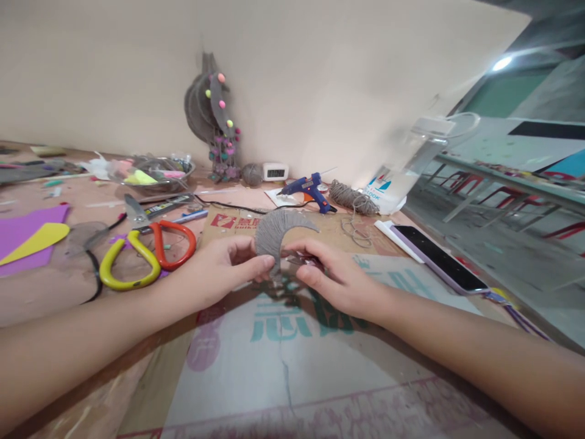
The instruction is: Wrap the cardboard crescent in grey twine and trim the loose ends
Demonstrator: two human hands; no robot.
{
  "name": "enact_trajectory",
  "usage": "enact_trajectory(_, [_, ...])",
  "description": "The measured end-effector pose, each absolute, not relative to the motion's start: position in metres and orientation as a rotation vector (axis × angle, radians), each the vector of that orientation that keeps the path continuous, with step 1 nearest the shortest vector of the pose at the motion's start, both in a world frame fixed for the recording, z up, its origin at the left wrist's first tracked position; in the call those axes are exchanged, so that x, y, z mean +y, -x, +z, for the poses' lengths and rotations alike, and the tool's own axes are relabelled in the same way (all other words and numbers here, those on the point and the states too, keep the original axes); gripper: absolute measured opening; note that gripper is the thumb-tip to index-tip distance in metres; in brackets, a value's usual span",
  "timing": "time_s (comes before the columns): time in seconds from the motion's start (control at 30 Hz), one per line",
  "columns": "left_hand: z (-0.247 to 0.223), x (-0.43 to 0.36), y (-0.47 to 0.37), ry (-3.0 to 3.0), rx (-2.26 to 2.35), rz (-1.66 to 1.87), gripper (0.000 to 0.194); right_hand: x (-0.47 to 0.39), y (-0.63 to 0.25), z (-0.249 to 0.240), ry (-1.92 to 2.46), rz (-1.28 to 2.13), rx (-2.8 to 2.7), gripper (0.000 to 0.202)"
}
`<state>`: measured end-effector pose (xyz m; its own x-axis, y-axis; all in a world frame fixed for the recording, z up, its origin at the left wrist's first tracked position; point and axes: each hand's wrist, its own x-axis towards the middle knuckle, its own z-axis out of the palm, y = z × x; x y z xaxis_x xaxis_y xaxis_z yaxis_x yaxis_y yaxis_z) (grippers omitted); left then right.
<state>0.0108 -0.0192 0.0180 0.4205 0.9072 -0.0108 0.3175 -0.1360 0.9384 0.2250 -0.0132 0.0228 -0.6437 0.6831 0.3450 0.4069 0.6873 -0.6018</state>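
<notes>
A crescent wrapped in grey yarn (270, 235) stands upright in my left hand (242, 259), its thumb and fingers pinching the lower part. The crescent's thin tip points right. Close beside it, the fingers of my right hand (326, 274) are closed round a small, dark, shiny thing (305, 258), too blurred and covered to name. Both hands are above a printed cardboard sheet (228, 372). Left of my left hand lie scissors with one yellow and one red handle (132, 262).
Behind my hands are a blue glue gun (308, 188), a grey yarn skein (354, 198), a yarn ball (251, 175) and a small clock (275, 172). A clear jug (406, 161) and a phone (439, 259) stand right. A pompom-trimmed grey ornament (201, 110) leans against the wall.
</notes>
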Motion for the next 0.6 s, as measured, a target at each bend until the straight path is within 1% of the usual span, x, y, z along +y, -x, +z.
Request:
enact_trajectory(0.17, [0.019,-0.017,-0.009,-1.583,1.055,0.756,0.023,-0.006,-0.234,0.019,0.816,0.13,-2.477,0.026])
enact_trajectory(0.27, [0.02,-0.016,-0.009,-1.545,1.032,0.751,0.02,-0.004,-0.235,0.019,0.839,-0.064,-2.51,0.028])
enact_trajectory(0.6, [0.022,-0.017,-0.008,-1.548,1.03,0.745,0.014,-0.003,-0.24,0.021,0.848,-0.149,-2.502,0.026])
